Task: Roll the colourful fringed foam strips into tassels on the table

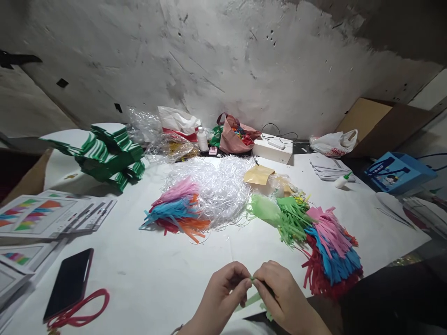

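Note:
At the table's front edge, my left hand (226, 295) and my right hand (279, 293) meet fingertip to fingertip. Both pinch a small piece of green paper (253, 279) between thumb and forefinger. Pale green strips hang below, partly hidden by the hands. To the right lie fringed tissue bundles: green (293, 218), pink (330, 228), blue (338, 263) and dark red (314, 274). Left of centre is another pile with pink (179, 188), blue (169, 209) and orange (195, 225) strips. Behind it spreads a tangled heap of white string (223, 186).
A phone (70, 281) with a red strap (84, 316) lies at the left, near printed sheets (52, 216). Stacked green-edged card (115, 163) stands behind. Along the wall are a pink bag (233, 137) and a white box (274, 151). A glue bottle (341, 181) lies right.

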### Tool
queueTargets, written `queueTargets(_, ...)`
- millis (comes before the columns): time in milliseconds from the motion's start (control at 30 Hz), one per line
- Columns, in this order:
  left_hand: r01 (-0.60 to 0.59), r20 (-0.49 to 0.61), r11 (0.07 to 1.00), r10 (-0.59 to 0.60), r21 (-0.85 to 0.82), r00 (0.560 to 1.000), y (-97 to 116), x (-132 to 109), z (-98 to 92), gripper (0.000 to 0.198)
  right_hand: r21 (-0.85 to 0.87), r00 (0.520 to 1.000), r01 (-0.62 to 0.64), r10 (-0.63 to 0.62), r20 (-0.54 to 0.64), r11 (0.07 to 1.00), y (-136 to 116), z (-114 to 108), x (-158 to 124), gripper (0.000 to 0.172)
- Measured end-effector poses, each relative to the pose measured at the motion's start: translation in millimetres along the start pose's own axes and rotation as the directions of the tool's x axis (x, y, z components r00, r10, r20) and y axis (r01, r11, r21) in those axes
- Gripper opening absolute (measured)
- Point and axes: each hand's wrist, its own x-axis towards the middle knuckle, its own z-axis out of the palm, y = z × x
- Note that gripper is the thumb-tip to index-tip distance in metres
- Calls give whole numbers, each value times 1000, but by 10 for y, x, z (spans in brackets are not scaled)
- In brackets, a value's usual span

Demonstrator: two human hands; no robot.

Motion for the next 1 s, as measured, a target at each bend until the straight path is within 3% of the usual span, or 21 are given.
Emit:
queueTargets(133,-49,17,995,47,84,999,65,-1,-94,29,53,999,-37,36,22,998,3,71,11,20)
queueTargets(300,-40,-22,997,41,61,999,54,-21,-190,27,158,996,-83,84,0,984,14,168,51,20)
queueTargets(400,-103,-30,975,111,196,993,50,-42,-243,21,150,995,-91,94,-18,985,20,221,82,19)
queueTargets(567,-331,101,756,334,565,937,130,-40,-369,16,56,997,-72,72,6,996,15,248,129,17)
queueTargets(800,-419,162,590,438,690,884,29,-8,-472,12,-59,995,89,-91,-32,994,79,428,207,20)
queueTargets(900,-419,121,531,506,737,854,-103,40,-577,13,-153,989,117,-128,-69,981,174,596,267,19)
queueTargets(1000,-375,10,508,584,775,812,-280,89,-715,17,-264,981,138,-167,-93,955,315,821,326,22)
